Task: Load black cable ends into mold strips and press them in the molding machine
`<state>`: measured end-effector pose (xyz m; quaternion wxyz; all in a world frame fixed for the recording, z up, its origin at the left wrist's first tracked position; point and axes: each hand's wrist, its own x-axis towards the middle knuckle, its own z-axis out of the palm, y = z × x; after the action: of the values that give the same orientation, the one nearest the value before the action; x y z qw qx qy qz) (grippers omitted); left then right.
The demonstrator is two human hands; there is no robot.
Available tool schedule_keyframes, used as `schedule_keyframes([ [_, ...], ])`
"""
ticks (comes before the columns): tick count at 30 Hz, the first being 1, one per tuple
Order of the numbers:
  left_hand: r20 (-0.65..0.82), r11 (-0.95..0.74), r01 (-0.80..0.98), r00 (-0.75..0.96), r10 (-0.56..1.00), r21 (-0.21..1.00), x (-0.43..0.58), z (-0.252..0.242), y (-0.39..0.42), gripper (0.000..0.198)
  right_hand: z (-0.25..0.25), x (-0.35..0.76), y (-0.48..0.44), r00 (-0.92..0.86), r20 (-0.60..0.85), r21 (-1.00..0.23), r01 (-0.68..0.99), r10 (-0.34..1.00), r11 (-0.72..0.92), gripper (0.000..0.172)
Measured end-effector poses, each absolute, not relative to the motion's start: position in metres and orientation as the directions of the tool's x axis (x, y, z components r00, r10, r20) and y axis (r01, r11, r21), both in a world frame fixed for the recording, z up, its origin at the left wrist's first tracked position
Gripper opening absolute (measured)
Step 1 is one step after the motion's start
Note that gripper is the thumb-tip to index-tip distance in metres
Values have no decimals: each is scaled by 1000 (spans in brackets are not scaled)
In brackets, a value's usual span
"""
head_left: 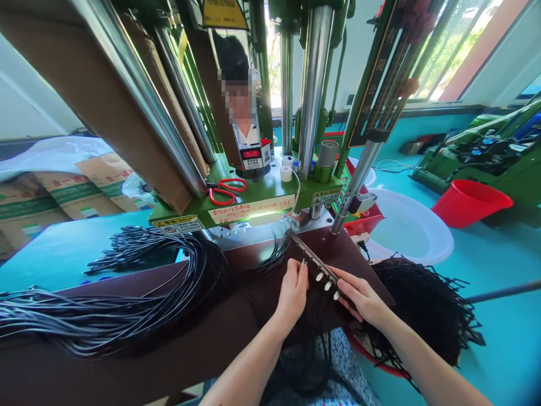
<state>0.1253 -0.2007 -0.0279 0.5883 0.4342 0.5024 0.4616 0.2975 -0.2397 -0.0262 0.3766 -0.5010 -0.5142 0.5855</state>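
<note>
My right hand (359, 296) grips the near end of a long, dark metal bar (313, 256), which slants away toward the press. Several small silver-white connectors (328, 286) stick out along the bar's left edge. Close to the left of that edge, my left hand (292, 288) is closed in a pinch. A thin pale tip shows above its thumb and finger; what it belongs to is too small to name. Black cables (315, 361) hang below the hands over my lap. More thin cables (274, 251) lie between the press and my left hand.
The green press (194, 210) stands straight ahead, with red-handled scissors (224, 192) on its plate. A thick cable bundle (169, 304) covers the brown table's left side. At right are black scraps (422, 310), a white basin (443, 242) and a red bucket (469, 200). A person stands behind the press.
</note>
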Motion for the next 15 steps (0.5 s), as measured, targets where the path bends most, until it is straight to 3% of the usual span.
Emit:
schedule_keyframes([
  [4, -78, 79, -9, 92, 993, 997, 125, -29, -201, 24, -27, 301, -239, -253, -217, -976, 86, 943, -201, 55],
  [11, -141, 154, -108, 118, 983, 982, 124, -33, -200, 26, -28, 302, -237, -277, -204, -978, 86, 939, -187, 54],
  [15, -172, 185, -137, 98, 980, 973, 124, -34, -199, 27, -19, 297, -238, -306, -163, -978, 176, 938, -113, 53],
])
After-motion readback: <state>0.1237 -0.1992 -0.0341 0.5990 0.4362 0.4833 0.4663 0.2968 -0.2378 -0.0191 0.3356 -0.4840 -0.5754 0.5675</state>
